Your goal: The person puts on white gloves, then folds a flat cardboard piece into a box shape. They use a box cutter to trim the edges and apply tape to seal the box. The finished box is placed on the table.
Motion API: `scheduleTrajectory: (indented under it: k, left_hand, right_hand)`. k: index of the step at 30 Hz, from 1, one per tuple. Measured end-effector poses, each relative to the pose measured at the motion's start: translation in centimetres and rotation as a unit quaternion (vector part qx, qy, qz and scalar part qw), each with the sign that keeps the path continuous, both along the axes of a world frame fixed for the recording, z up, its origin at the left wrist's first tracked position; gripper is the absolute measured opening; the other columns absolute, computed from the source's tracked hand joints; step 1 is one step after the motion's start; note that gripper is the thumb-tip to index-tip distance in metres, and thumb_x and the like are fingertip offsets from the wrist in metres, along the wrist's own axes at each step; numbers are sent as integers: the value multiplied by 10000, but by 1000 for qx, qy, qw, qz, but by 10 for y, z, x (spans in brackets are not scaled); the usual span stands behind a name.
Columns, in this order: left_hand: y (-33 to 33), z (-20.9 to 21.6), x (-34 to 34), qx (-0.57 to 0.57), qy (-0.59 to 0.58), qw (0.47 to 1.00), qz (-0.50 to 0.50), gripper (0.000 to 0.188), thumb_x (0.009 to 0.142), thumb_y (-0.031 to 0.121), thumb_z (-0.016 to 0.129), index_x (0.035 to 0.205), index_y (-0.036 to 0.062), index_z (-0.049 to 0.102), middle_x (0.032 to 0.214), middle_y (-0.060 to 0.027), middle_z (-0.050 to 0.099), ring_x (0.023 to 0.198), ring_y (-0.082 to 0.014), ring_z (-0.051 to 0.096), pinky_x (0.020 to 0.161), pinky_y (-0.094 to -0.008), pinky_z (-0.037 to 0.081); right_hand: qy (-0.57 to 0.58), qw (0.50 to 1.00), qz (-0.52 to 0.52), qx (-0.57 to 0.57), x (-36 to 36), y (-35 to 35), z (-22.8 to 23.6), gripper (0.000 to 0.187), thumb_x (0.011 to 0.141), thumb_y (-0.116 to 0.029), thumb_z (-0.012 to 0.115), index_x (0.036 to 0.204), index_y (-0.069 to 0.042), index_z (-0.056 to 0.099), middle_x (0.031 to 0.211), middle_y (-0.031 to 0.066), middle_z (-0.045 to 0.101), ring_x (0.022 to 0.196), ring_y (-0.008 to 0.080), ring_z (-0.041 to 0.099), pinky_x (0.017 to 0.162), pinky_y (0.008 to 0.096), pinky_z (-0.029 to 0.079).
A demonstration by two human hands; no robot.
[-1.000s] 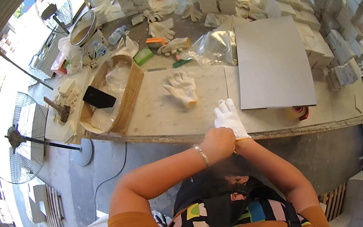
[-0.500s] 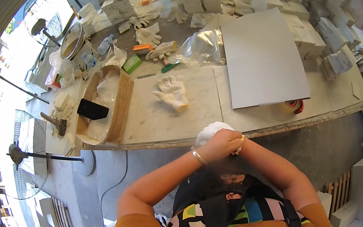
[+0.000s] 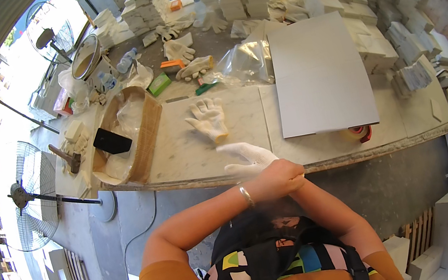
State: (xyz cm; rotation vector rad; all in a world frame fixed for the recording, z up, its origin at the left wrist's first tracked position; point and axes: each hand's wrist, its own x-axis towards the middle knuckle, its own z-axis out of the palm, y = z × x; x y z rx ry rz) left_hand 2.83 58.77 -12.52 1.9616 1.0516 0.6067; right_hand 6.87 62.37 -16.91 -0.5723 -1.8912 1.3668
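Glove (image 3: 252,155), worn, plain white, fabric, pointing left

You get strong daylight from the upper left, where the background burns out to white and loses its detail. Your tabletop (image 3: 241,119) sits in softer, fairly even light with faint shadows, while the floor (image 3: 129,216) in front of it looks dimmer. You can see glare on the clear plastic bag (image 3: 246,61) and a glint on your bracelet (image 3: 246,195). Your left hand (image 3: 279,179) looks slightly smeared, with a hazy patch below it. The fisheye bends your tabletop's front edge, and black closes in around the rim.
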Motion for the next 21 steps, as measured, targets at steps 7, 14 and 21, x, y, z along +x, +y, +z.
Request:
scheduleTrajectory:
  k: [7,14,21]
  left_hand:
    - [3,13,9,36,202,978,-27,250,852,223,517,806,-7,601,793,-224,628,765,-418,610,691,-499,472]
    - [-2,13,-3,-12,10,984,180,345,919,345,598,913,1,619,822,-147,652,745,-313,630,688,-415,502]
    - [28,-25,-4,-219,-194,918,270,440,956,456,580,895,23,629,730,-1,570,609,-73,498,539,-244,421]
  right_hand:
    - [71,952,43,-294,8,20,16,376,913,-253,652,1186,1,602,966,66,667,863,145,629,772,305,500]
    - [353,839,-46,-411,51,73,26,684,922,-503,602,1458,-152,363,1221,126,565,1098,235,567,924,388,476]
    - [495,722,59,-480,39,82,36,712,867,-672,542,1403,-216,435,1403,112,478,1342,343,396,1108,576,229]
